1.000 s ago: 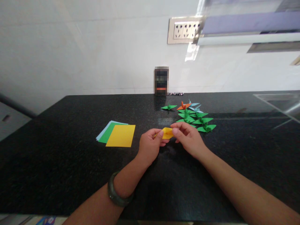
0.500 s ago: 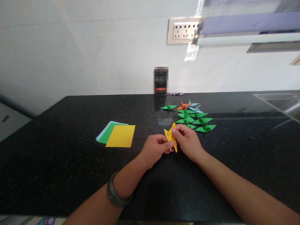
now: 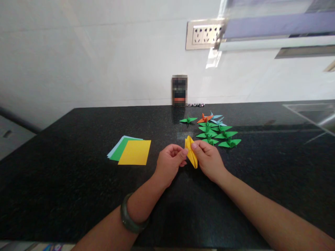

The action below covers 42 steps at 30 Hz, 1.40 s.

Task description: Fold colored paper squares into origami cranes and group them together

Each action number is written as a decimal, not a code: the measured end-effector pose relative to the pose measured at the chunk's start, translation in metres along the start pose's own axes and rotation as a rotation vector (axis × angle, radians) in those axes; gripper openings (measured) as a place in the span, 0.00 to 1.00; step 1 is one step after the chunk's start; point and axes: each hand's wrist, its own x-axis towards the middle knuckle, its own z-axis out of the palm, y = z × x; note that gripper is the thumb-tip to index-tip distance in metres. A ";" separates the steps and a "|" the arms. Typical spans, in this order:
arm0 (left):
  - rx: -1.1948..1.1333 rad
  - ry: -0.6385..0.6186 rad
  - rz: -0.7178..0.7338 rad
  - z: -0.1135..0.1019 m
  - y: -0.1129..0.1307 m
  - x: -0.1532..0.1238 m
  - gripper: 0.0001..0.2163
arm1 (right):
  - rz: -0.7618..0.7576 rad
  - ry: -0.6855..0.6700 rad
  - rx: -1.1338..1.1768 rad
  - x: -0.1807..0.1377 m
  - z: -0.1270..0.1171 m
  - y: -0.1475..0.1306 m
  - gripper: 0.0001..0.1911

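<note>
A folded piece of yellow origami paper [image 3: 192, 155] is held up above the black counter, its pointed end slanting down to the right. My right hand [image 3: 210, 158] pinches it from the right, thumb on the near face. On the other side my left hand [image 3: 171, 162] has thumb and fingertips closed at the paper's left edge. Just beyond my right hand stand several green paper cranes [image 3: 224, 135]. Behind them are an orange paper crane [image 3: 204, 118] and light blue paper cranes [image 3: 216, 116]. The fingers behind the yellow paper are hidden.
Flat sheets lie on the counter [image 3: 78, 195] to the left: a yellow sheet [image 3: 134, 152] over a green sheet [image 3: 119, 150] and light blue ones. A blurred dark upright object [image 3: 179, 90] leans on the wall beside a beaded strand [image 3: 196, 105]. A lone green crane [image 3: 188, 120] stands before it.
The yellow paper has turned and its points have come together into a narrower shape. My left hand has shifted slightly up and left, from its lower part to its left edge.
</note>
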 end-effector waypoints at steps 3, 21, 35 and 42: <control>-0.096 -0.014 -0.001 -0.001 0.000 0.002 0.15 | 0.005 -0.023 -0.014 0.001 -0.002 -0.002 0.17; -0.261 0.016 -0.076 0.001 -0.004 -0.001 0.12 | -0.191 0.004 -0.222 -0.006 0.000 -0.006 0.15; -0.175 0.083 0.050 0.002 -0.007 0.000 0.11 | -0.272 0.070 -0.307 -0.009 0.007 0.000 0.12; 0.000 0.145 0.126 0.002 -0.006 0.000 0.09 | -0.094 0.058 -0.165 -0.009 0.009 0.002 0.09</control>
